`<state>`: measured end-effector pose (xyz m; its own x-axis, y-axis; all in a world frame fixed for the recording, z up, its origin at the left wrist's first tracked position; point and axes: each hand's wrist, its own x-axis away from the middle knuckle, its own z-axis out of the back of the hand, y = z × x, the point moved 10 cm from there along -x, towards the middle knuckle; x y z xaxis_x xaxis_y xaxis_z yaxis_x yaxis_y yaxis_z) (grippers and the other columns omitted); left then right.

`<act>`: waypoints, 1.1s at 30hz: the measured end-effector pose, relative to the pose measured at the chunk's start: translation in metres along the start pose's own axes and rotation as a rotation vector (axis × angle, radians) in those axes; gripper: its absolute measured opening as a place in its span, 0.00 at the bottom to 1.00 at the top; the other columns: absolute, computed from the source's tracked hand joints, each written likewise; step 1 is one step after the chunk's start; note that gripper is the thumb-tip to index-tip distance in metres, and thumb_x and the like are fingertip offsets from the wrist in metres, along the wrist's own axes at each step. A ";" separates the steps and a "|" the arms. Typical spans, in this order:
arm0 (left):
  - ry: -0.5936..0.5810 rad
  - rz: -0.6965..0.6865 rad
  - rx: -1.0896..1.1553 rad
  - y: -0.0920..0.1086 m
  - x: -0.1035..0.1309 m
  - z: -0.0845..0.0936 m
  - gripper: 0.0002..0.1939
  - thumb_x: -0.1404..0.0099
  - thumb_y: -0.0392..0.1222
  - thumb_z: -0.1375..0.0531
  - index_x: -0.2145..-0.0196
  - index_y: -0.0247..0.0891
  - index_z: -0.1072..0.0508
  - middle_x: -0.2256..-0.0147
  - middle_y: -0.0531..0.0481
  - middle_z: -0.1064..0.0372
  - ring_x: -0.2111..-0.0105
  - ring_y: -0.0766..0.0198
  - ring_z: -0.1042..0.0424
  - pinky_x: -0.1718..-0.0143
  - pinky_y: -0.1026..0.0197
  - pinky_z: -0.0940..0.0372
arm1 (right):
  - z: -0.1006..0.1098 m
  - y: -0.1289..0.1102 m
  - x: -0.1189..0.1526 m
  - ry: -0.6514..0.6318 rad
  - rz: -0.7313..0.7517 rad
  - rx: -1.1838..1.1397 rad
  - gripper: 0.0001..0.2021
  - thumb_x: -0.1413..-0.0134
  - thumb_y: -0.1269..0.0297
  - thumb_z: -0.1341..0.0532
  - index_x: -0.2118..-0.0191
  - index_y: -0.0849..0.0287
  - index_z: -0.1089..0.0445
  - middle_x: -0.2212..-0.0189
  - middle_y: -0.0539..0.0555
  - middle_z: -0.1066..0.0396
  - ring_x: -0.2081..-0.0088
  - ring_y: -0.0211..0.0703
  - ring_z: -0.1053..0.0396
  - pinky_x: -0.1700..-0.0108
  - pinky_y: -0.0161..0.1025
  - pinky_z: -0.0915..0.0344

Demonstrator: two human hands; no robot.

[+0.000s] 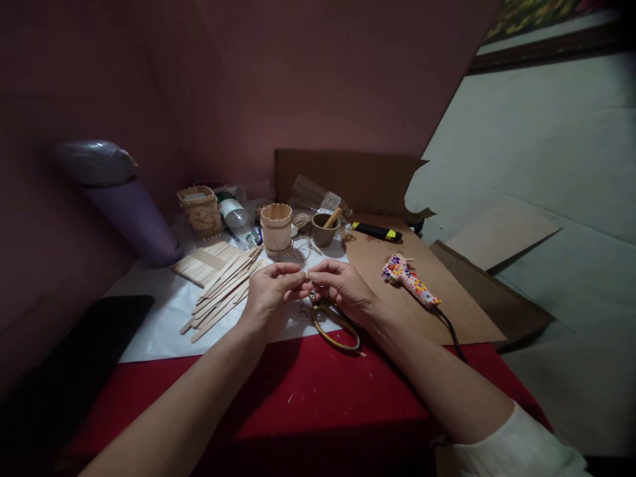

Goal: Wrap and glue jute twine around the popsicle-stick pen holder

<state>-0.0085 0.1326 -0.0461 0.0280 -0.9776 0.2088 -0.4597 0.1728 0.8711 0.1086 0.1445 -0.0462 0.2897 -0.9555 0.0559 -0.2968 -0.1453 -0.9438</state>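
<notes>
My left hand (272, 293) and my right hand (342, 286) meet fingertip to fingertip above the table's middle. Both are closed in a pinch around something tiny and pale, too small to name. Below them lies a pair of scissors (342, 343) with gold-coloured handles, its blades mostly hidden by my hands. Loose wooden craft sticks (213, 311) fan out beside my left hand, with a banded bundle of sticks (201, 262) behind them. Beyond my fingers stands a small wooden-stick cup (276, 228) with a scalloped rim.
A flowered glue gun (411, 279) and a yellow-black utility knife (376, 231) lie on cardboard (447, 318) at right. Behind are a grey pot (325, 232), plastic bottles (236, 215) and another decorated cup (199, 211). A purple cylinder (132, 209) leans at left. Red cloth (298, 411) covers the front.
</notes>
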 end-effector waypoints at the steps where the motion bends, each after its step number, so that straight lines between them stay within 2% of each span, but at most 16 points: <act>1: 0.002 -0.007 -0.013 0.001 0.000 0.000 0.10 0.51 0.24 0.33 0.73 0.30 0.30 0.80 0.47 0.28 0.81 0.63 0.26 0.78 0.65 0.30 | 0.000 0.001 0.000 -0.007 -0.009 -0.011 0.10 0.62 0.64 0.29 0.73 0.61 0.28 0.78 0.48 0.29 0.76 0.35 0.32 0.74 0.33 0.36; 7: 0.012 -0.060 -0.079 0.007 0.001 -0.001 0.08 0.51 0.24 0.35 0.74 0.30 0.30 0.81 0.47 0.28 0.82 0.63 0.27 0.78 0.64 0.30 | -0.002 0.004 0.000 -0.056 -0.042 -0.031 0.10 0.61 0.66 0.29 0.73 0.62 0.29 0.76 0.49 0.28 0.74 0.35 0.31 0.73 0.32 0.36; 15: -0.008 -0.043 -0.091 0.004 0.000 -0.001 0.10 0.53 0.25 0.34 0.72 0.30 0.30 0.80 0.45 0.27 0.80 0.61 0.26 0.75 0.62 0.30 | -0.004 0.001 0.001 -0.069 -0.026 -0.018 0.09 0.60 0.66 0.29 0.73 0.61 0.29 0.77 0.48 0.29 0.74 0.35 0.31 0.74 0.31 0.36; 21: -0.053 -0.092 -0.106 0.008 0.000 -0.006 0.15 0.57 0.29 0.32 0.71 0.31 0.32 0.81 0.50 0.28 0.83 0.64 0.29 0.78 0.63 0.32 | -0.006 -0.001 0.002 -0.065 -0.014 -0.018 0.12 0.62 0.66 0.28 0.69 0.61 0.27 0.75 0.48 0.28 0.74 0.34 0.30 0.74 0.31 0.35; 25: -0.049 -0.125 -0.158 0.014 0.004 -0.009 0.18 0.60 0.31 0.31 0.71 0.33 0.34 0.82 0.53 0.29 0.85 0.66 0.31 0.81 0.64 0.34 | -0.005 0.000 0.001 -0.053 -0.010 -0.012 0.11 0.63 0.66 0.28 0.71 0.62 0.27 0.77 0.47 0.29 0.77 0.33 0.31 0.75 0.30 0.35; 29: -0.059 -0.123 -0.170 0.015 0.004 -0.012 0.16 0.58 0.30 0.33 0.70 0.33 0.34 0.82 0.52 0.29 0.84 0.66 0.31 0.81 0.65 0.34 | -0.003 0.002 0.000 -0.033 -0.028 -0.027 0.10 0.62 0.66 0.29 0.73 0.63 0.28 0.79 0.48 0.30 0.78 0.32 0.34 0.76 0.30 0.36; 33: -0.075 -0.100 -0.103 0.010 0.001 -0.010 0.10 0.53 0.32 0.35 0.71 0.31 0.32 0.79 0.48 0.27 0.81 0.64 0.28 0.77 0.62 0.31 | -0.001 0.002 0.001 0.009 -0.051 -0.078 0.10 0.60 0.64 0.30 0.72 0.64 0.29 0.80 0.48 0.32 0.79 0.30 0.37 0.76 0.29 0.37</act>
<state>-0.0042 0.1343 -0.0322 0.0010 -0.9961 0.0883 -0.3640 0.0819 0.9278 0.1078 0.1426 -0.0479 0.2984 -0.9485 0.1060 -0.3525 -0.2127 -0.9113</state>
